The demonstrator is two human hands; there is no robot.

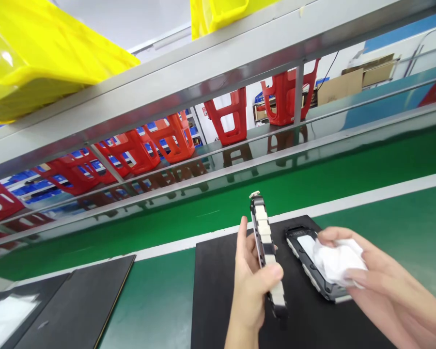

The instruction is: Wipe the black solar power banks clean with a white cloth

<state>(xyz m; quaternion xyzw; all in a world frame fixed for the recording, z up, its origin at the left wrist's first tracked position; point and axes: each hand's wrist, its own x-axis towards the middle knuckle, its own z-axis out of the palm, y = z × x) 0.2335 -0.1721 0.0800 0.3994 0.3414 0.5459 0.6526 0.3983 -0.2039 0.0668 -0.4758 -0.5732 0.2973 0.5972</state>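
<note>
My left hand grips a black and off-white rugged phone, held upright and turned so its ribbed side edge faces me. The thumb presses on that edge, and the phone's broad faces are mostly hidden. A crumpled white cloth is pinched in my right hand. Below the cloth, a second rugged device of the same look lies on the black mat. The cloth covers part of it; whether the two touch I cannot tell.
A green conveyor belt runs behind the bench. Above it, a grey metal shelf beam carries yellow bins. Red stools stand upside down on the far counter. Another black board and a white sheet lie left.
</note>
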